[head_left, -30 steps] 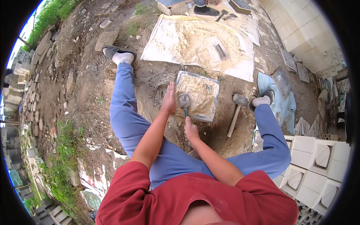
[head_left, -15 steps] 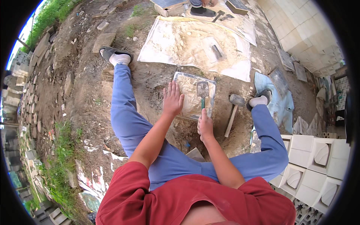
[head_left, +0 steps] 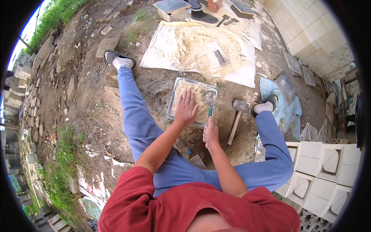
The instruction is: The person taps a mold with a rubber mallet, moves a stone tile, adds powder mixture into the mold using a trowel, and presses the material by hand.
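Observation:
A shallow square mould (head_left: 171, 105) with a grey rim lies on the ground between my legs, filled with pale, sandy powder (head_left: 197, 89). My left hand (head_left: 186, 108) is open on the powder, palm down and fingers stretched toward the far side. In my right hand (head_left: 211, 134) is the green handle of a small trowel (head_left: 211, 97). Its flat, dusty metal blade sits over the right part of the mould, close to the rim. Whether the blade touches the rim cannot be told.
A mallet (head_left: 240, 106) lies right of the mould. Beyond is a white sheet (head_left: 154, 54) heaped with powder, with a plastering float (head_left: 218, 57) on it. Another person's shoe (head_left: 204, 17) and hand (head_left: 212, 5) show at the far edge. Pale blocks (head_left: 309, 170) are stacked at right.
My left hand has slid rightward and nearer, from the mould's left edge onto the powder. The trowel blade has moved toward the right rim and turned slightly. The view has shifted a little.

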A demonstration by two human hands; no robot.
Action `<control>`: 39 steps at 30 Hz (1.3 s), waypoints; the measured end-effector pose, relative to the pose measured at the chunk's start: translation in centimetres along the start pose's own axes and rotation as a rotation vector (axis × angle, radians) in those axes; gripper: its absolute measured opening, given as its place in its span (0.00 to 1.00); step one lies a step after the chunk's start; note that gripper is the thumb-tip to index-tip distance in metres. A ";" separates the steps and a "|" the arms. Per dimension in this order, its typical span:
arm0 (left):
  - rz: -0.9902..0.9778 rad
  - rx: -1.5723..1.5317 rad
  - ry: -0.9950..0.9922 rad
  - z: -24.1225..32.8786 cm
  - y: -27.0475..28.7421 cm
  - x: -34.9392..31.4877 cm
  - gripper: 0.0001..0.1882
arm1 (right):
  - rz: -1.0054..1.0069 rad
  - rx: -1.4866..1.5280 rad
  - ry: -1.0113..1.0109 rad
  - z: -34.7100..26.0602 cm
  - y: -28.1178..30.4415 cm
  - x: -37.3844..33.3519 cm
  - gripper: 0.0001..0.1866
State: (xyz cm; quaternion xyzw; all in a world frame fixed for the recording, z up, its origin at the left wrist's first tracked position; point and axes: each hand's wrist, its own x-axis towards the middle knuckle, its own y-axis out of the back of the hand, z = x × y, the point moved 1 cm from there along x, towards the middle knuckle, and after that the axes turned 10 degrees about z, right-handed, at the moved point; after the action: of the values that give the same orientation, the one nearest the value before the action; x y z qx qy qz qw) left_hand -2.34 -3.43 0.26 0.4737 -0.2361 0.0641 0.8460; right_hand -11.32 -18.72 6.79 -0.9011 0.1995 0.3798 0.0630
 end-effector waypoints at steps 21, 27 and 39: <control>-0.101 0.180 0.012 2.7 -1.6 1.3 0.40 | 0.289 -0.141 -0.085 1.7 8.0 11.6 0.34; -0.111 0.182 0.010 3.3 -1.8 1.6 0.40 | 0.301 -0.379 0.025 4.4 8.1 13.3 0.35; -0.296 0.180 -0.195 6.0 -4.1 6.0 0.38 | 0.841 -0.839 0.958 -0.8 10.9 16.7 0.19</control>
State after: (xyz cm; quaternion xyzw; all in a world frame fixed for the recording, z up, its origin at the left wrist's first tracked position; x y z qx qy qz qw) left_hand 2.28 -11.31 2.46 0.5810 -0.2378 -0.0864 0.7736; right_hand -4.72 -34.04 -4.08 -0.7640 0.3704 -0.0164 -0.5280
